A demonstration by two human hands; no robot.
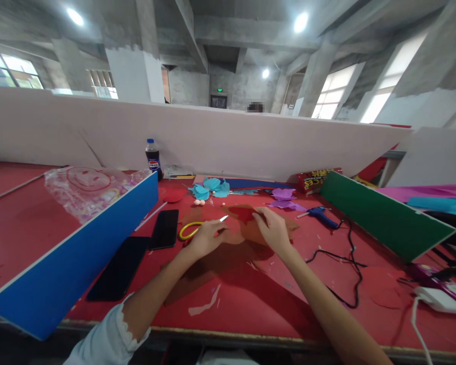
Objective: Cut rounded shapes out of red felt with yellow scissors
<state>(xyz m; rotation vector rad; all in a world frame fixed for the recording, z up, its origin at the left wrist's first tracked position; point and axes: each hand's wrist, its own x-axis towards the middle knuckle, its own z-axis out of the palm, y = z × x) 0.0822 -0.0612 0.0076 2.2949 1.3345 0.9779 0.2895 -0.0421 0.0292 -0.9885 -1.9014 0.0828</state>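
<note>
A thin brown sheet [233, 235], perhaps crepe paper, stretches between my hands above the red table. My right hand [271, 229] pinches its upper edge beside a small red patch [243, 214]. On the other side, my left hand [209, 237] has curled fingers at the sheet's left edge, seemingly pinching it. Just behind the left hand are scissors with yellow handles [189, 231]; the hand covers their middle, and the blade tip shows past it. More brown sheet [201, 271] lies below, partly under the left forearm.
Blue [83, 248] and green [383, 215] boards stand as side dividers. Two black phones [165, 229] lie at left. Behind are a cola bottle [153, 158], teal petals [211, 188] and purple petals [283, 197]. A blue glue gun [323, 217] trails its black cord at right.
</note>
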